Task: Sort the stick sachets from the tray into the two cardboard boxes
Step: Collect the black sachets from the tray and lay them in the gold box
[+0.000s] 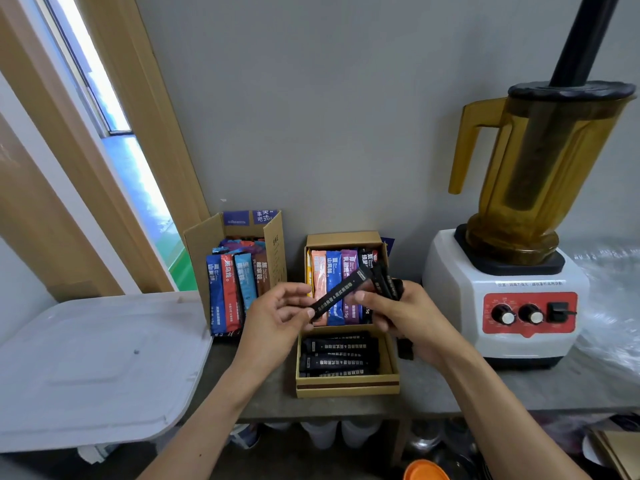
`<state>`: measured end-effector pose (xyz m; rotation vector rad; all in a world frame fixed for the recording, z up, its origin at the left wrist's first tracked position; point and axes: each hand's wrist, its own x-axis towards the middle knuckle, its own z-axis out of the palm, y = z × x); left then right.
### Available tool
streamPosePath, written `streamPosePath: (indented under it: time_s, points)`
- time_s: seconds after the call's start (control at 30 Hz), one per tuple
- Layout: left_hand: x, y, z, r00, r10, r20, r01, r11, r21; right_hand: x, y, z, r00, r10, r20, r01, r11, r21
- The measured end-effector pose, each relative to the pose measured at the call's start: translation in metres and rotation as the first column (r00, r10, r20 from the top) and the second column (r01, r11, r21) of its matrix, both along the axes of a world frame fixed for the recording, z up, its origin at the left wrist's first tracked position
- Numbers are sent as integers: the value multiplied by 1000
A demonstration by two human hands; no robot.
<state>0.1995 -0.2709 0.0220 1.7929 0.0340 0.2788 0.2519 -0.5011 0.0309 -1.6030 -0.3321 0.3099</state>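
Forearms reaching in from below, left hand [277, 315] pinching the lower end of a slanted long black stick sachet [337, 294], right hand [401, 317] curled round a bundle of black sachets [389, 282], thumb on that same stick, both above the tan cardboard box [346, 389]

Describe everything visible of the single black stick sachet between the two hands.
The long, narrow black stick sachet looks like matte foil, with one row of pale print. It slants up to the right before the coloured sachets. The left hand pinches its lower end; the right hand, gripping more black sachets, seems to touch its middle.
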Motion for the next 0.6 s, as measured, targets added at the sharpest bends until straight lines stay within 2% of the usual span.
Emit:
streamPosePath:
  time_s: [0.1, 0.23, 0.3, 0.37, 0.47, 0.53, 0.6]
  points:
    - [-2, -7, 3, 999, -44, -28, 43, 998, -40, -3, 10, 3, 1000, 2, 29, -3, 1000, 29]
    - [-5, -8, 6, 999, -48, -8, 49, 992, 120, -3, 14, 5, 992, -76, 104, 74, 997, 24]
    - [-4, 0, 7, 999, 24, 32, -27, 991, 128, -2, 10, 5, 985, -47, 166, 60, 996, -72]
    - [-1, 7, 7, 992, 101, 81, -112, 982, 153, 1, 7, 2, 978, 21, 208, 32, 967, -252]
    - [1, 9, 6, 986, 122, 112, -140, 975, 174, 5, 9, -5, 962, 203, 183, -77, 843, -533]
    - [1, 5, 7, 988, 112, 108, -130, 974, 185, 5, 12, -9, 947, 300, 111, -194, 814, -547]
    - [1, 3, 5, 989, 100, 104, -119, 973, 198, 5, 12, -11, 953, 274, 128, -179, 852, -492]
